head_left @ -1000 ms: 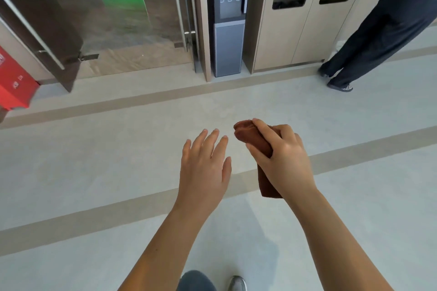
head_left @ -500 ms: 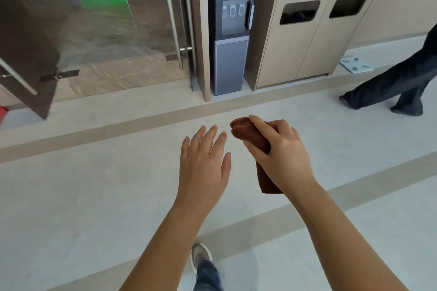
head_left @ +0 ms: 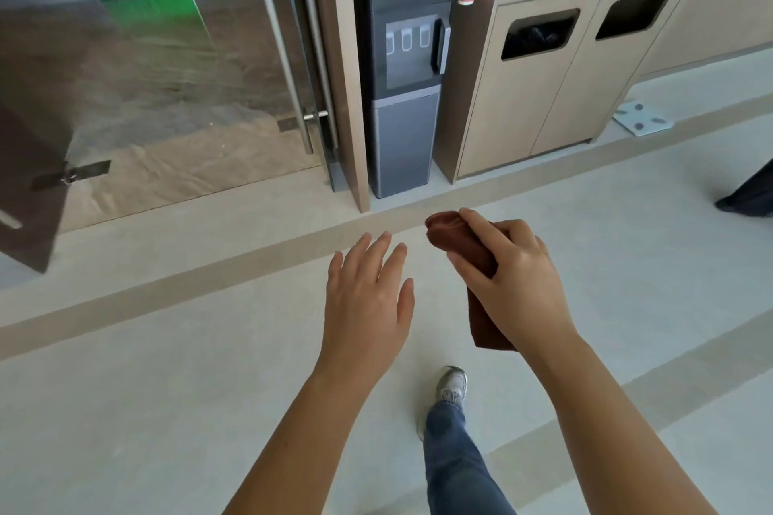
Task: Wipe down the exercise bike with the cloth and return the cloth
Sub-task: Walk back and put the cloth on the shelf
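Cloth [head_left: 458, 240] sits bunched in the gripping right hand [head_left: 516, 280], probably for carrying; left hand [head_left: 368, 297] hangs open, empty.

A pale grey floor [head_left: 167, 410] crossed by darker beige bands [head_left: 209, 272] fills the near scene. Far left stands a glass door with a steel pull bar [head_left: 284, 54] (a green panel shows through it). At far centre a dark grey water dispenser [head_left: 403, 71] sits in a wooden recess, just left of a light wooden cabinet with two dark bin openings [head_left: 543, 96].
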`<state>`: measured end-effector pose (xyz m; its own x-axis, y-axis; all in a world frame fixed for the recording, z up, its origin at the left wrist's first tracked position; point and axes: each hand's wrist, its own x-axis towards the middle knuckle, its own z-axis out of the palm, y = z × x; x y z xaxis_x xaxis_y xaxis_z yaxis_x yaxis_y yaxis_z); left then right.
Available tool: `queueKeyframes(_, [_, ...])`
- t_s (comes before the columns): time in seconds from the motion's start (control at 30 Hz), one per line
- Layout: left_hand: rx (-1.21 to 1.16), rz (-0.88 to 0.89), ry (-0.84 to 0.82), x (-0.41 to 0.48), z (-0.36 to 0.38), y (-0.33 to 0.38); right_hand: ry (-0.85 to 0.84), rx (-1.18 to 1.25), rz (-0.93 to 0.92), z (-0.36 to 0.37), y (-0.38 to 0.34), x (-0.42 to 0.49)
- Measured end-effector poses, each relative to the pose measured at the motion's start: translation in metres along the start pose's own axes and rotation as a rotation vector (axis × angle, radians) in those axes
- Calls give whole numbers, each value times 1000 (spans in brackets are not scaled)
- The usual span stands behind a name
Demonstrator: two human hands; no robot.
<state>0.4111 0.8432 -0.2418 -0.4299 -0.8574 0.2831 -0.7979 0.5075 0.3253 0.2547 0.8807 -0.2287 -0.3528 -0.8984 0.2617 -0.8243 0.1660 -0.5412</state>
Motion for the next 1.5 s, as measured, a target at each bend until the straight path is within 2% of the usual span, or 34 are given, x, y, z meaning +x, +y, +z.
queueKeyframes(0.27, [24, 26, -46, 185, 50, 8, 38, 7, 45, 7, 69, 170])
queueKeyframes(0.37, [-20, 40, -14, 249, 59, 19, 78, 1, 43, -2, 92, 233])
queueKeyframes(0.63, [-50, 37, 2, 366, 87, 10, 74, -2, 41, 7, 124, 357])
queueKeyframes(0.9, [-72, 60, 129, 506, 107, -30, 99, -1, 2, 46, 116, 490])
queueKeyframes(1.2, [-61, 170, 285, 692, 79, -89, 168, -41, -55, 74, 68, 675])
queueKeyframes(1.5, [-21, 229, 399, 803, 62, -107, 210, -21, -147, 73, 41, 787])
